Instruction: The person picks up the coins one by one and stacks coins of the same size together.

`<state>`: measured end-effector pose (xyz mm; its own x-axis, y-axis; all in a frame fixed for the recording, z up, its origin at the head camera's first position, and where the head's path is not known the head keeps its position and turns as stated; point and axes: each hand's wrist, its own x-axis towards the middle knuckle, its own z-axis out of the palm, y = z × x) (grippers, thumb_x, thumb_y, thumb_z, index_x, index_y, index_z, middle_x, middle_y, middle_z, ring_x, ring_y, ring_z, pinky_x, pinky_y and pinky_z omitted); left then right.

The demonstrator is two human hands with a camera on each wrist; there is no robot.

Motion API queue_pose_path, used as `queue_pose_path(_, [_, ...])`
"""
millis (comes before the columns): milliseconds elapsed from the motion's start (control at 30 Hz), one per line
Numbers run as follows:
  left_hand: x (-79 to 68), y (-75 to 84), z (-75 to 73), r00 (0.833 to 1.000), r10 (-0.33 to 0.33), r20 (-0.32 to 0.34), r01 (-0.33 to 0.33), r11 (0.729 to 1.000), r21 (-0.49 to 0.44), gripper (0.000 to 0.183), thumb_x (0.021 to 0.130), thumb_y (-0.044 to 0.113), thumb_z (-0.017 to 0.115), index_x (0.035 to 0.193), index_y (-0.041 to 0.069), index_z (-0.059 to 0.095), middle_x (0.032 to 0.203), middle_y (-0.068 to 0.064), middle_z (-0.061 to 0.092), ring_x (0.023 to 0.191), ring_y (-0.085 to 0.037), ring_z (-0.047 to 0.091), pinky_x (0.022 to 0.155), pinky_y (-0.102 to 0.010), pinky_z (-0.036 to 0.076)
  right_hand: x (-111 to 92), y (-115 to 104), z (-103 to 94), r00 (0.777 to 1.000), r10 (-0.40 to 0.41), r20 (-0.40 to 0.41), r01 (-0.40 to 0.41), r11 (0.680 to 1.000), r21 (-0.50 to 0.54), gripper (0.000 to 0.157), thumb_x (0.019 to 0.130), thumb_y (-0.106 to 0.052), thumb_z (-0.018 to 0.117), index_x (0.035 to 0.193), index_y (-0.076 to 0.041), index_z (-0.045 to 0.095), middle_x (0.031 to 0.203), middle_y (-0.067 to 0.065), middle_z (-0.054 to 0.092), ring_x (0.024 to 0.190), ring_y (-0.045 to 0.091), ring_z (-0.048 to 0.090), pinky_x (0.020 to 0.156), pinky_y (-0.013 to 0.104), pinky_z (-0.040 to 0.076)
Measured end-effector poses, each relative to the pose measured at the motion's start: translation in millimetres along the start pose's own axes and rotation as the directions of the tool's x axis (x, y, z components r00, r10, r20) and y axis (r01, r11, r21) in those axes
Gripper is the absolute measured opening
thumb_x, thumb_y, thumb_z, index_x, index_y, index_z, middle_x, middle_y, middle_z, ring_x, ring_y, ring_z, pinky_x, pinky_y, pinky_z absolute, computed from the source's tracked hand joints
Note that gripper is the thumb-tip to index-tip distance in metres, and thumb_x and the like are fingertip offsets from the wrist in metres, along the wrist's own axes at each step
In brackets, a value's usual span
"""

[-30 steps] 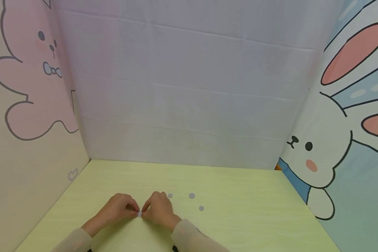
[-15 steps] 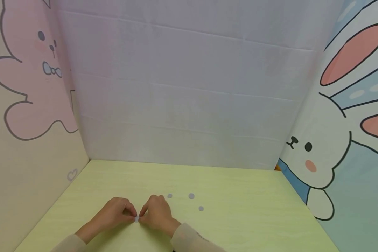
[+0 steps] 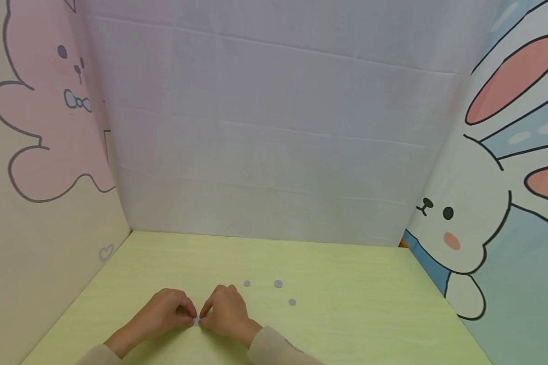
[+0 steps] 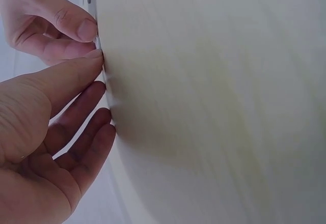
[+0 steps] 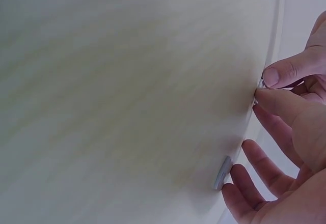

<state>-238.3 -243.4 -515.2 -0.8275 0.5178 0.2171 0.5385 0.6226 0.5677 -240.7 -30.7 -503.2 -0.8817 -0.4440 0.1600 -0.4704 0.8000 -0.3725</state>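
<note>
In the head view a small flat grey disc, like a coin, lies on the table between my two hands. My left hand pinches its left edge with thumb and forefinger. From the other side my right hand pinches the right edge, so the fingertips nearly meet and cover most of it. Both wrist views show the thumbs close together, low at the table surface, with only a sliver of the disc visible. Another coin-like disc lies right at the outer fingertips of my right hand in the right wrist view.
Beyond and to the right of my right hand, more grey discs lie flat: a near one, a larger one and a third. The pale yellow-green table is walled by white cloth and cartoon-printed side panels.
Both hands have moved together slightly left and nearer the body, sliding the pinched coin along with them. The other discs stay where they were.
</note>
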Motion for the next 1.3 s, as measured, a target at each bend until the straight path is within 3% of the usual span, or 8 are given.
queue_pose_path(133, [-0.4, 0.2, 0.5, 1.0, 0.013, -0.001, -0.013, 1.0, -0.011, 0.011, 0.084, 0.019, 0.091, 0.087, 0.024, 0.082, 0.087, 0.018, 0.072, 0.082, -0.002, 0.065, 0.074, -0.027, 0.056, -0.8, 3.6, -5.4, 0.999, -0.02, 0.041, 0.018, 0.999, 0.044, 0.008, 0.08, -0.029, 0.092, 0.077, -0.031, 0.085, 0.092, -0.014, 0.064, 0.085, 0.005, 0.046, 0.068, 0.017, 0.039])
queue_pose_path(367, [1.2, 1.4, 1.7, 1.0, 0.0, -0.014, 0.0, 1.0, -0.006, 0.01, 0.085, 0.023, 0.091, 0.086, 0.025, 0.082, 0.086, 0.02, 0.071, 0.081, -0.002, 0.064, 0.072, -0.026, 0.054, 0.1, 26.1, -28.9, 0.991, -0.119, 0.063, 0.106, 0.978, 0.179, 0.007, 0.088, -0.021, 0.087, 0.094, -0.023, 0.087, 0.094, -0.018, 0.073, 0.096, 0.0, 0.061, 0.087, 0.02, 0.049])
queue_pose_path(500, [1.6, 1.0, 1.8, 1.0, -0.022, -0.013, 0.023, 1.0, 0.01, 0.012, 0.084, 0.022, 0.092, 0.085, 0.027, 0.081, 0.085, 0.022, 0.069, 0.08, 0.0, 0.06, 0.072, -0.025, 0.051, -1.9, 41.4, -46.9, 0.992, -0.101, 0.075, 0.081, 0.968, 0.237, 0.01, 0.091, -0.02, 0.083, 0.101, -0.019, 0.086, 0.099, -0.013, 0.072, 0.096, 0.006, 0.063, 0.083, 0.023, 0.051])
queue_pose_path(700, [-0.5, 3.3, 1.1, 0.999, -0.028, -0.016, 0.028, 0.999, 0.029, 0.013, 0.082, 0.02, 0.092, 0.085, 0.026, 0.081, 0.085, 0.021, 0.068, 0.079, 0.001, 0.059, 0.072, -0.025, 0.051, -10.7, 62.8, -62.2, 0.993, -0.093, 0.079, 0.072, 0.968, 0.239, 0.017, 0.092, -0.018, 0.081, 0.109, -0.017, 0.084, 0.106, -0.002, 0.075, 0.092, 0.011, 0.061, 0.078, 0.024, 0.049])
queue_pose_path(933, [-2.4, 5.0, -0.2, 0.999, -0.029, -0.015, 0.029, 0.999, 0.027, 0.013, 0.083, 0.019, 0.092, 0.085, 0.025, 0.081, 0.086, 0.02, 0.069, 0.08, 0.0, 0.06, 0.071, -0.025, 0.052, -20.9, 81.8, -60.4, 0.992, -0.111, 0.053, 0.096, 0.969, 0.23, 0.022, 0.091, -0.017, 0.081, 0.113, -0.014, 0.083, 0.108, 0.003, 0.076, 0.09, 0.011, 0.063, 0.078, 0.023, 0.051])
queue_pose_path(1167, [-2.8, 4.9, 1.2, 0.999, -0.029, -0.024, 0.03, 0.999, 0.03, 0.013, 0.082, 0.021, 0.093, 0.085, 0.026, 0.081, 0.085, 0.021, 0.068, 0.079, 0.0, 0.06, 0.072, -0.025, 0.052, -29.6, 86.1, -52.2, 0.994, -0.076, 0.08, 0.055, 0.97, 0.238, 0.027, 0.086, -0.018, 0.086, 0.113, -0.015, 0.083, 0.107, -0.002, 0.075, 0.095, 0.011, 0.063, 0.079, 0.023, 0.049])
queue_pose_path(1300, [-3.3, 4.7, 1.4, 0.999, -0.032, -0.024, 0.033, 0.999, 0.033, 0.014, 0.082, 0.021, 0.093, 0.085, 0.026, 0.08, 0.085, 0.021, 0.068, 0.079, 0.0, 0.059, 0.072, -0.025, 0.052, -32.8, 84.2, -47.6, 0.992, -0.094, 0.088, 0.073, 0.975, 0.21, 0.029, 0.083, -0.019, 0.09, 0.112, -0.017, 0.083, 0.106, -0.007, 0.075, 0.095, 0.006, 0.062, 0.083, 0.023, 0.049])
